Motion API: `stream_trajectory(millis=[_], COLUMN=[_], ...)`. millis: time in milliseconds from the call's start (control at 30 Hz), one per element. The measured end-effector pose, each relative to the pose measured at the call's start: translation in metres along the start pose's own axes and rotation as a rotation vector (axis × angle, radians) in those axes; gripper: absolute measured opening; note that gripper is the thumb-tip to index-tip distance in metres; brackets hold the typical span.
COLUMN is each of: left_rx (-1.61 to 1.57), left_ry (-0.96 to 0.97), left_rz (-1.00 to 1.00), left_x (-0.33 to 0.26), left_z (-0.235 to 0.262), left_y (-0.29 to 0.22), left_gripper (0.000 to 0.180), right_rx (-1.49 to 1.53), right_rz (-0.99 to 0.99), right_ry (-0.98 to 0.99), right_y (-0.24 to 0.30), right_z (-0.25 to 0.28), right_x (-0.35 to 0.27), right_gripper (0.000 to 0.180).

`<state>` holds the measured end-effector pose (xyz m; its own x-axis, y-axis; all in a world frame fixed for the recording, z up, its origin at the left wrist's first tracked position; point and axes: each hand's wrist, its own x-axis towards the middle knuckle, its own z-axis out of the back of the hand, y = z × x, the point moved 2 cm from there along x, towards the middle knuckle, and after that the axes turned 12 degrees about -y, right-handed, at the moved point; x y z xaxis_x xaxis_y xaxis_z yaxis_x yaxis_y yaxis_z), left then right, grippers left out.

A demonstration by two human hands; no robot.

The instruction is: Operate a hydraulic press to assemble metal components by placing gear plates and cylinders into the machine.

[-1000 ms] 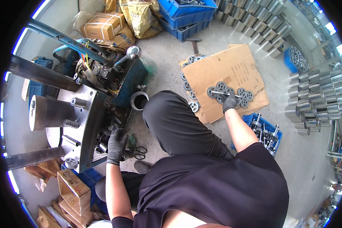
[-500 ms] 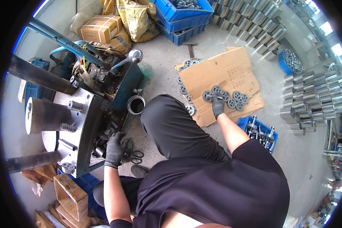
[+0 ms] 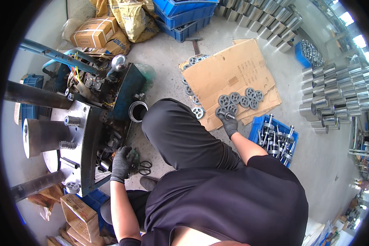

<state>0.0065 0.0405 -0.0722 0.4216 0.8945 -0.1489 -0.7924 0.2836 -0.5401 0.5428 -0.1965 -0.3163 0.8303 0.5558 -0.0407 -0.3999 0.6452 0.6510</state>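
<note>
My right hand (image 3: 228, 122), in a dark glove, reaches out to the flattened cardboard sheet (image 3: 229, 74) on the floor and closes on a grey spoked metal wheel (image 3: 222, 112) at the near end of a small group of such wheels (image 3: 242, 99). My left hand (image 3: 122, 163), also gloved, rests on the lower edge of a blue metal press machine (image 3: 86, 135), fingers curled against its frame beside a green part. My raised knee in dark trousers sits between the two hands.
A blue crate of shafts with wheels (image 3: 274, 137) stands right of my knee. More wheels (image 3: 192, 88) lie along the cardboard's left edge. Steel cylinders (image 3: 336, 94) are stacked at right. Blue bins (image 3: 184, 16), sacks and cardboard boxes (image 3: 95, 32) sit behind. Scissors (image 3: 143, 167) lie by my left hand.
My right hand has drawn back from the far wheels to the nearest one on the cardboard. The left hand has stayed on the machine's lower edge.
</note>
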Motion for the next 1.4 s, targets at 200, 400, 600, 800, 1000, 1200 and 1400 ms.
stream_trajectory(millis=[200,400,600,800,1000,1200,1400], left_rx=[0.065,0.032,0.093,0.086,0.08,0.045,0.056], left_ry=[0.029,0.038,0.091,0.086,0.087,0.065,0.031], left_rz=[0.018,0.088,0.136,0.122,0.085,0.053,-0.002], left_x=[-0.005,-0.012,-0.012,-0.006,-0.004,-0.003,-0.002], left_z=[-0.002,-0.009,-0.009,-0.007,-0.007,-0.005,0.008], left_y=[0.003,0.015,0.02,0.012,0.01,0.011,-0.006], left_gripper=[0.034,0.036,0.037,0.039,0.039,0.036,0.035], right_rx=[-0.358,-0.095,0.014,-0.051,-0.327,-0.648,-0.764], right_rz=[-0.116,-0.327,-0.696,-0.59,-0.396,-0.211,0.066], right_ry=[-0.039,-0.156,-0.277,0.062,0.442,0.662,0.354], right_y=[0.006,0.003,-0.022,-0.019,0.026,0.065,0.099], right_z=[-0.03,-0.047,-0.072,-0.037,0.013,0.047,0.048], right_x=[0.025,0.022,0.056,0.107,0.102,0.084,0.055], right_gripper=[0.082,0.078,0.08,0.078,0.075,0.072,0.05])
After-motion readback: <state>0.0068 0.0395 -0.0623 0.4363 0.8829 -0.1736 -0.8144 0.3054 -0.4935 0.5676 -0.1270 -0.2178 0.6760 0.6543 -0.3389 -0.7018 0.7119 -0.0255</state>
